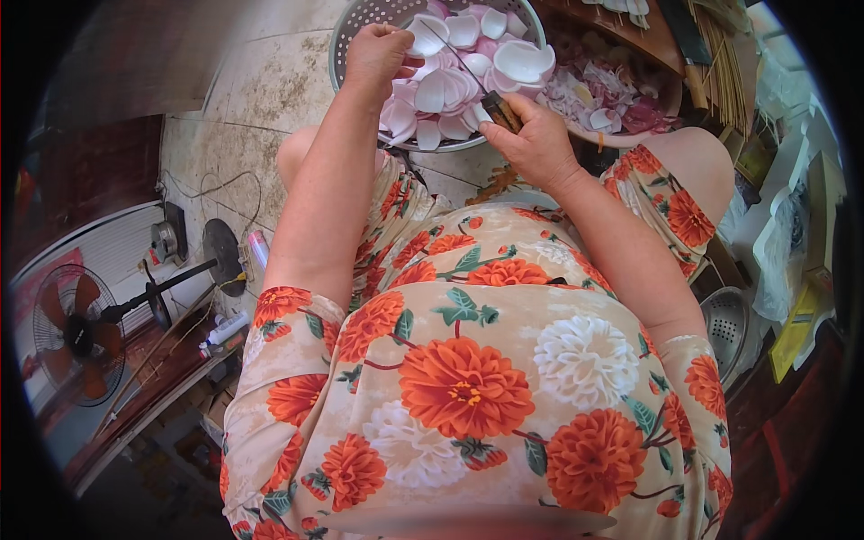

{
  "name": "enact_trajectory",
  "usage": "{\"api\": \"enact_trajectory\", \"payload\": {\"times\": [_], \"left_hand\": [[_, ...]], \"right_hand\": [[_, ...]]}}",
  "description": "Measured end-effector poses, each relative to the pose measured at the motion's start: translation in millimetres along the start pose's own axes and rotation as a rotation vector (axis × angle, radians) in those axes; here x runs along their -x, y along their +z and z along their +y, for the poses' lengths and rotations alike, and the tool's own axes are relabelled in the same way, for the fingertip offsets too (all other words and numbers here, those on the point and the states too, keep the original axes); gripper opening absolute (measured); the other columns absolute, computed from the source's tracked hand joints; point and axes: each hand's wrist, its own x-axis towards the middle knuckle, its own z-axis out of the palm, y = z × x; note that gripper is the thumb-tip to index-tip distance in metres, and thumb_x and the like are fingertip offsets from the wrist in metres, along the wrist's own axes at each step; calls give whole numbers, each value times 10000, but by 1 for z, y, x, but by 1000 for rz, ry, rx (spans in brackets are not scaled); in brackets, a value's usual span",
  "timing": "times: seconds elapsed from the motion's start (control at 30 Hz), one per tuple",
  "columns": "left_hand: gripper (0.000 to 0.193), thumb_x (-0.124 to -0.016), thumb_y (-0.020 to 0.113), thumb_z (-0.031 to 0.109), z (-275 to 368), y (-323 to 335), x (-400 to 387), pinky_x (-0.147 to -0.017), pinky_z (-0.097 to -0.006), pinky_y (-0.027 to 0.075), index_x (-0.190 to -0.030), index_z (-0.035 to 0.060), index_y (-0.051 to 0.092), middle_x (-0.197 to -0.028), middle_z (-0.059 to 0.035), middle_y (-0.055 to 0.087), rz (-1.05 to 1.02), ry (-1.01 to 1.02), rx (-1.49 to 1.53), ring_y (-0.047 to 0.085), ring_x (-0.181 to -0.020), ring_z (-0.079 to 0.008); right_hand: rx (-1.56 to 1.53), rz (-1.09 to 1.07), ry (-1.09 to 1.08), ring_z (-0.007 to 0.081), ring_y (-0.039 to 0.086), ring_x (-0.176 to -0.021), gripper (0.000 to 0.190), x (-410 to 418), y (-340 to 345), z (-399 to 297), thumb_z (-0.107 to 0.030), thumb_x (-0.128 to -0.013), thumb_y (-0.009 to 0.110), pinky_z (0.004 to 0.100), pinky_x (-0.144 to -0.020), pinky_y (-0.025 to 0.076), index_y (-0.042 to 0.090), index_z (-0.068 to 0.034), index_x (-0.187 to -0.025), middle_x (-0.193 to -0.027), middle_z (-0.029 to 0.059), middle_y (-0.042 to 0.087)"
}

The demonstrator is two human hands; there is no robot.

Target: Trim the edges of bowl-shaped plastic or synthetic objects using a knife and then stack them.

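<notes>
My right hand (533, 138) grips the dark wooden handle of a thin metal spike (466, 66), whose shaft slants up to the left over a perforated metal colander (335, 50). The shaft's far end lies by a pale, petal-shaped piece (429, 35) near my left hand (385, 57). My left fingers are bent at the colander's left side, thumb and forefinger close together; whether they pinch a piece I cannot tell. White and pink curved pieces (439, 91), which look like onion layers, fill much of the colander.
A pink basin (624, 140) of peelings stands to the right, below a wooden board (607, 27) with a cleaver (685, 34) and thin bamboo sticks (725, 74) near it. A fan (79, 334) and cables lie at left. Another metal colander (723, 331) is at right.
</notes>
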Motion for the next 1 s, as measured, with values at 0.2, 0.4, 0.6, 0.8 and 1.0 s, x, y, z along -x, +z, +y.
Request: {"api": "enact_trajectory", "payload": {"times": [0.2, 0.4, 0.6, 0.8, 1.0], "left_hand": [[316, -813, 649, 77, -12, -1, 33, -483, -247, 505, -1093, 0, 525, -905, -102, 633, -84, -75, 248, 647, -705, -179], [324, -819, 656, 80, -19, -4, 48, -489, -259, 513, -1103, -8, 525, -902, -98, 619, -62, -89, 327, 630, -699, -175], [284, -815, 661, 84, -23, -5, 51, -497, -266, 518, -1060, -10, 553, -889, -97, 616, -69, -140, 411, 627, -686, -184], [228, -817, 670, 100, -26, -5, 47, -503, -271, 517, -1001, -5, 586, -866, -99, 631, -84, -159, 447, 625, -675, -184], [205, -820, 670, 106, -24, -1, 48, -500, -269, 512, -980, 1, 595, -868, -96, 639, -78, -148, 429, 628, -668, -178]], "right_hand": [[99, -79, -21, 345, 648, -763, 320, 2, 3, 8, -276, -799, 665, 395, -702, 504, 628, -33, -1005, -812, 187, 655], [111, -134, -17, 330, 640, -734, 318, 6, 2, 8, -271, -801, 673, 383, -695, 501, 618, -35, -1007, -801, 174, 650], [112, -150, -27, 318, 637, -727, 322, 8, 2, 13, -268, -804, 678, 377, -691, 499, 615, -33, -1015, -792, 166, 643], [147, -147, -68, 210, 577, -654, 310, 9, 1, 13, -236, -825, 699, 324, -648, 485, 612, -31, -1040, -743, 95, 613], [124, -159, -54, 198, 594, -676, 314, 9, 1, 14, -235, -825, 701, 320, -660, 491, 615, -33, -1050, -770, 91, 634]]}}
